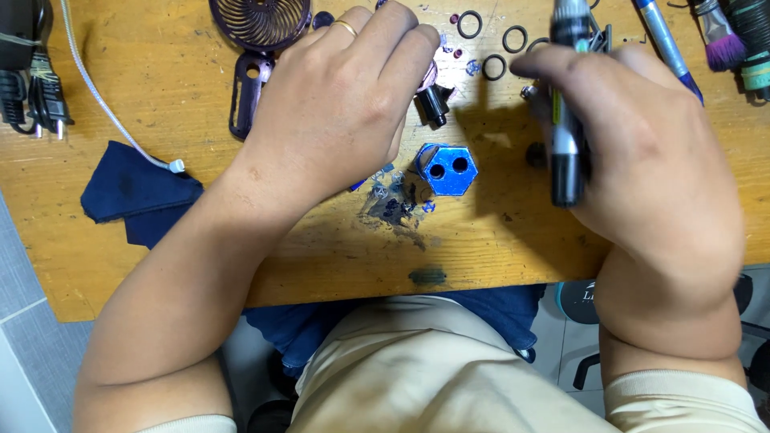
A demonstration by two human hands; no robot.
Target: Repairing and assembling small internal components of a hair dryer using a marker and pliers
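Note:
My left hand [341,104] curls over a small dark motor-like part [434,103] with a pinkish edge, holding it down near the middle of the wooden table [321,256]; a ring sits on one finger. My right hand [642,152] grips a black and grey pen-shaped tool [566,120], held upright above the table to the right. A blue hexagonal block [447,169] with two round holes lies between the hands. Small blue bits and screws [393,200] are scattered just left of it.
Several black rubber rings [493,48] lie at the top centre. A purple fan grille and handle [257,48] sit top left, a dark blue cloth [136,192] and white cable [104,96] further left, plugs [32,88] at the edge, brushes [726,40] top right.

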